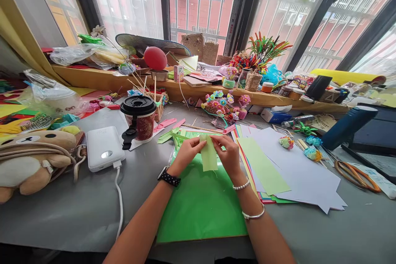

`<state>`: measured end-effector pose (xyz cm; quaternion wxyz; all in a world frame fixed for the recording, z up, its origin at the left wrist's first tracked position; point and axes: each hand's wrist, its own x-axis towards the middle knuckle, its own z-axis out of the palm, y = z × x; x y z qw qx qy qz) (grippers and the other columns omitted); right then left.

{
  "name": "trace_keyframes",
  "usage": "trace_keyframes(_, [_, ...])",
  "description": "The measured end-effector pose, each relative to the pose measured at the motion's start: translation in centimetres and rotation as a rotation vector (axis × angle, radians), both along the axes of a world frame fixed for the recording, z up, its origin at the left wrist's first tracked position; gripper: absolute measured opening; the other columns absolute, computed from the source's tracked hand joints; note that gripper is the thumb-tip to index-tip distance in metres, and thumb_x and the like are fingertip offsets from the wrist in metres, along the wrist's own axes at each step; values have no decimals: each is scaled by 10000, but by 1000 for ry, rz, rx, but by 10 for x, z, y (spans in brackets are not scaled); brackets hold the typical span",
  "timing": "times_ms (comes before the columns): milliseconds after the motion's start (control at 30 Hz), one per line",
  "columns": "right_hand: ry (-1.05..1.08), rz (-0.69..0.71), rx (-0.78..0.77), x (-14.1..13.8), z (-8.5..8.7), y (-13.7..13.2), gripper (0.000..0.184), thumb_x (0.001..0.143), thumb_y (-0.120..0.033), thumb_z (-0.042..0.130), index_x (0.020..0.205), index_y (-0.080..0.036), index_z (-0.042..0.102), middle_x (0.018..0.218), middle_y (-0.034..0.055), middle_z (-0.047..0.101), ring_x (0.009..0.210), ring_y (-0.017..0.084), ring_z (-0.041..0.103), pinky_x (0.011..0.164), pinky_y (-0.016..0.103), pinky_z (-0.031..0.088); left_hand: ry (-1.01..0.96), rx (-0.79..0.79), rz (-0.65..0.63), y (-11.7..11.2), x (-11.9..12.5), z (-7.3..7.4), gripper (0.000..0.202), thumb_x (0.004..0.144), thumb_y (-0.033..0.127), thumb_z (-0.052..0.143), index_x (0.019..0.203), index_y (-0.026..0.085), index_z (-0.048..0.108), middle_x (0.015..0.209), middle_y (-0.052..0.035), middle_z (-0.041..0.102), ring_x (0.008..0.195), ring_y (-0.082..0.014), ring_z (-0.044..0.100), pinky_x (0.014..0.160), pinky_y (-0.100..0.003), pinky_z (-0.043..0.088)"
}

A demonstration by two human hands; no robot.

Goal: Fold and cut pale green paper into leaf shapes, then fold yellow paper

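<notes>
Between my two hands hangs a light green paper strip (209, 157), held upright over a green sheet in shiny plastic (201, 210). My left hand (187, 152) pinches its upper left edge between thumb and fingers. At the upper right edge, my right hand (228, 152) grips the strip with thumb and forefinger. Just beyond the hands lie folded green paper strips (170, 135) and pink folded strips (167, 124). A longer light green strip (262, 167) rests on white paper sheets (305, 169) to the right.
On the left stand a lidded cup (144, 121), a white power bank (104, 150) with a cable, and a plush bear (27, 161). Scissors (355, 175) and a dark blue cylinder (349, 128) lie to the right. Paper flowers (221, 105) sit below the cluttered windowsill (198, 87).
</notes>
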<state>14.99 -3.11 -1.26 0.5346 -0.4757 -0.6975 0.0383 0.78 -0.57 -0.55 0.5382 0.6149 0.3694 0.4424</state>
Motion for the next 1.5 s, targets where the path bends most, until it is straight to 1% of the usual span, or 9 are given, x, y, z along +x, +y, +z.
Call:
trace_keyframes(200, [-99,53,79,1,-1,1,256,801,-155,474,982,-242,633,853,59,621,800,174,567,700,302,475,-58,-56,46,0,0,2,287,656,399,595,698,117,630,639,-1,577,625,-126,527,607,-241,444])
trace_keyframes(400, [-177,58,90,2,-4,5,302,802,-141,471,1045,-259,605,898,62,617,834,179,557,729,315,469,-156,-151,20,1,-2,0,290,650,387,621,761,119,638,717,-21,616,705,-145,563,684,-263,451])
trace_keyframes(667, [-261,61,73,3,-5,6,390,801,-112,449,1130,-303,534,984,46,610,905,184,547,777,330,464,-261,-250,6,1,-3,1,312,594,339,685,823,128,659,815,-47,658,752,-158,582,712,-266,448])
trace_keyframes(867, [-265,58,60,3,-6,6,417,791,-92,447,1139,-309,525,1039,32,605,947,181,546,812,325,457,-257,-261,43,1,-3,0,318,564,332,705,808,133,665,802,-43,663,738,-163,588,690,-261,450])
trace_keyframes(1133, [-251,113,14,3,-6,7,379,800,-107,430,1116,-278,552,1058,48,604,957,181,552,809,326,459,-226,-157,95,1,-4,2,400,538,331,715,869,137,601,767,-38,657,703,-165,596,634,-255,466])
trace_keyframes(1233, [-203,145,-12,2,-5,6,363,795,-115,435,1092,-274,570,1046,49,607,951,180,554,798,325,462,-220,-133,113,2,-4,2,450,540,327,714,920,139,562,731,-33,655,671,-164,602,619,-260,470])
trace_keyframes(1300, [-122,184,-43,0,-3,5,334,793,-144,450,1077,-260,583,1040,58,605,942,180,556,741,304,483,-206,-123,121,3,-5,1,472,549,325,708,950,142,540,725,-31,654,664,-166,605,612,-262,470])
trace_keyframes(1400, [60,244,-110,0,1,3,255,788,-224,485,1000,-235,628,1011,70,610,931,185,556,634,264,495,-163,-103,115,5,-6,-1,492,564,322,698,984,140,518,735,-41,658,676,-173,610,614,-264,467])
trace_keyframes(1500, [271,253,-191,1,4,4,198,761,-300,528,859,-208,673,926,70,633,893,193,563,592,254,483,-91,-83,87,6,-6,-3,511,573,321,692,1010,133,507,760,-62,663,699,-187,615,619,-274,466])
